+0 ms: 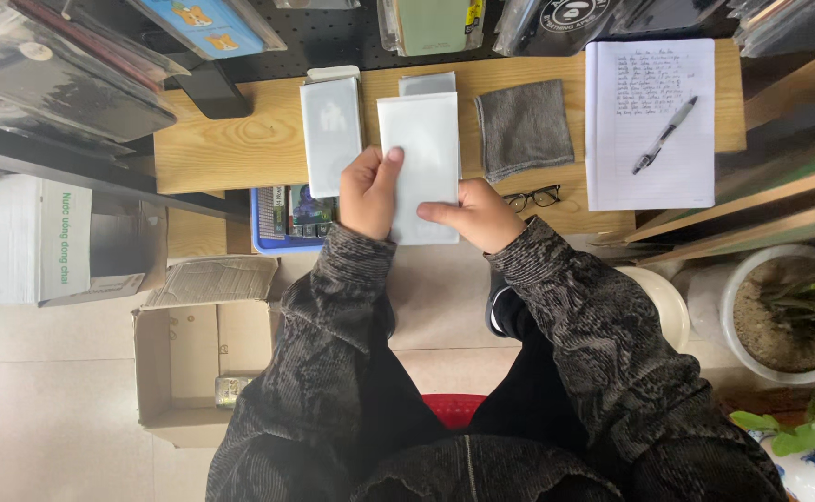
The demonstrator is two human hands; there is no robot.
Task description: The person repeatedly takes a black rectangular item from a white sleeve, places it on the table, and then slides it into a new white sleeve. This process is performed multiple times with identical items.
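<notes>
Above desk (pixel 222 149) edge, card (pixel 419 167): long axis runs away from person.
Left hand (pixel 368 193): clamped on card's left edge.
Right hand (pixel 478 216): pinching lower right corner.

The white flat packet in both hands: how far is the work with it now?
Done: one similar white packet already lies on the wooden desk. In hand: the left hand and right hand hold the white flat packet over the desk edge. Left: the grey cloth lies untouched beside it.

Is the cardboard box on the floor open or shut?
Open. The cardboard box has its flaps spread, showing the inside, with a small object lying at the bottom.
</notes>
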